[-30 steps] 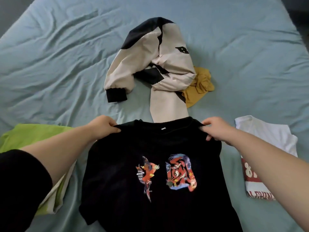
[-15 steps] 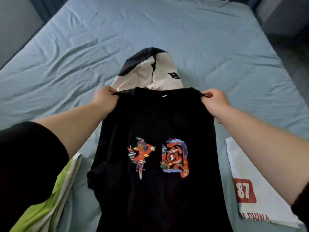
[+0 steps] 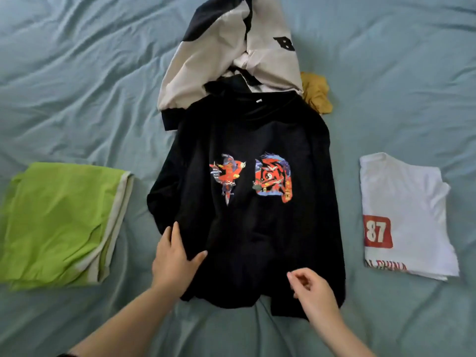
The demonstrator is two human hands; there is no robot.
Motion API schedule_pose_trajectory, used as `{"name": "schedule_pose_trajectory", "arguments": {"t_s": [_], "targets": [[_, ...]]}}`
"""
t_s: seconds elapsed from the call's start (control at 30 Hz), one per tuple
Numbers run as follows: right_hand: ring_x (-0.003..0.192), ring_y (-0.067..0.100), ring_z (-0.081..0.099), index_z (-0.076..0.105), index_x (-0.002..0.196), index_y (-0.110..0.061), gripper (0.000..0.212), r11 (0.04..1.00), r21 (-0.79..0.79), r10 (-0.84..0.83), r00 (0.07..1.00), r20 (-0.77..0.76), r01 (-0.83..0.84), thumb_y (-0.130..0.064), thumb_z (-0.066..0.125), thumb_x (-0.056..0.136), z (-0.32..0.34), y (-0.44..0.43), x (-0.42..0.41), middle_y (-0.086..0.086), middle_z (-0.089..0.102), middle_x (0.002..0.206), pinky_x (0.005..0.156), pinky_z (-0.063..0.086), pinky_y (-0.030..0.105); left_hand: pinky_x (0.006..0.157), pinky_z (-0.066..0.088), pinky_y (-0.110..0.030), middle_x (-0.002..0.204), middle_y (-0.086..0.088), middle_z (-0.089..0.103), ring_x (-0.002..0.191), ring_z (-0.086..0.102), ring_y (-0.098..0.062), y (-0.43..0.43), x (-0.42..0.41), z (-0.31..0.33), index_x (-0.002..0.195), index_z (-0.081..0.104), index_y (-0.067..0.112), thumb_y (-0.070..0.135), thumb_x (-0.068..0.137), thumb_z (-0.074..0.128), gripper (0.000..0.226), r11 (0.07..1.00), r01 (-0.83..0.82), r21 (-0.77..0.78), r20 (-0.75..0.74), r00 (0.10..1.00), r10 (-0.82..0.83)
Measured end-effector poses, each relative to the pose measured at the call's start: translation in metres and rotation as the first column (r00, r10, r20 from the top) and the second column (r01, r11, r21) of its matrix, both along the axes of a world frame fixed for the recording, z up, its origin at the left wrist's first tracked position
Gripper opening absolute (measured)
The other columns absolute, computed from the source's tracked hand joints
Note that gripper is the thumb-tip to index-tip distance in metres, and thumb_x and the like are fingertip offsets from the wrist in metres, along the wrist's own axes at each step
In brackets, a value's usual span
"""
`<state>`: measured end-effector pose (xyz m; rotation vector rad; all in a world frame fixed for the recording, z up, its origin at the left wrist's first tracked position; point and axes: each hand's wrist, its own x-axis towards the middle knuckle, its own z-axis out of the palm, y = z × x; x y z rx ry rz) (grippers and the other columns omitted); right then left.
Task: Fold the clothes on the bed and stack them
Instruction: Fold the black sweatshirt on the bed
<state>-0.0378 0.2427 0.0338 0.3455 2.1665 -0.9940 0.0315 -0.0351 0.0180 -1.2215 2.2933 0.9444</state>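
Note:
A black T-shirt (image 3: pixel 257 228) with a red and blue print lies face up on the bed, collar away from me. My left hand (image 3: pixel 175 256) rests flat on its lower left part, fingers straight and thumb spread. My right hand (image 3: pixel 311 289) hovers over the lower right hem with fingers loosely curled, holding nothing. The shirt's collar overlaps a beige and black jacket (image 3: pixel 231 47) farther up the bed.
A folded lime green garment (image 3: pixel 56 217) lies to the left. A folded white shirt (image 3: pixel 404 210) printed with 87 lies to the right. A crumpled mustard cloth (image 3: pixel 315 92) sticks out beside the jacket. The blue sheet (image 3: pixel 77 73) is wrinkled all around.
Both hands held the black shirt up by its shoulders; now the shirt lies flat on the bed. My hands have let go and moved down to its lower part.

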Motion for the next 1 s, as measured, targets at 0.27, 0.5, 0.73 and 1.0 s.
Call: {"name": "schedule_pose_trajectory", "arguments": {"t_s": [0.27,0.5,0.73,1.0], "targets": [[0.080,0.022,0.065,0.063,0.094,-0.011,0.008,0.638,-0.096,-0.568,0.551,0.611,0.764,-0.015,0.057,0.095,-0.023,-0.033,0.067,0.011,0.070,0.090,0.067,0.048,0.032,0.100,0.045,-0.047,0.110,0.017,0.062,0.113,0.059,-0.015,0.046,0.060,-0.008,0.116,0.051,0.042,0.038,0.086,0.067,0.035,0.941,-0.263,0.212,-0.031,0.961,0.276],[0.058,0.017,0.070,0.065,0.078,-0.012,0.004,0.127,-0.235,-0.555,0.265,0.789,0.964,-0.012,0.065,0.083,-0.026,-0.078,0.036,0.003,0.070,0.065,0.057,0.058,0.027,0.070,0.050,-0.020,0.083,-0.004,0.071,0.082,0.064,-0.021,0.015,0.052,0.008,0.098,0.067,0.011,0.020,0.097,0.056,0.014,0.806,-0.326,0.494,-0.151,0.880,0.449],[0.081,0.017,0.063,0.065,0.098,-0.018,0.008,0.553,-0.125,-0.582,0.490,0.649,0.824,-0.019,0.065,0.089,-0.035,-0.060,0.046,0.004,0.068,0.095,0.062,0.051,0.032,0.066,0.051,-0.021,0.082,0.011,0.072,0.076,0.069,-0.007,-0.032,0.090,0.011,0.106,0.068,0.018,0.049,0.080,0.071,0.041,0.723,-0.463,0.513,0.156,0.878,0.452],[0.088,0.018,0.065,0.064,0.097,-0.016,0.031,0.638,-0.085,-0.542,0.525,0.656,0.765,-0.043,0.048,0.097,-0.049,-0.071,0.058,0.005,0.070,0.100,0.082,0.043,0.035,0.096,0.045,-0.034,0.123,0.014,0.059,0.127,0.048,-0.017,-0.008,0.120,-0.005,0.121,0.064,0.028,0.041,0.095,0.054,0.031,0.984,0.080,0.159,-0.071,0.995,-0.070]]}}
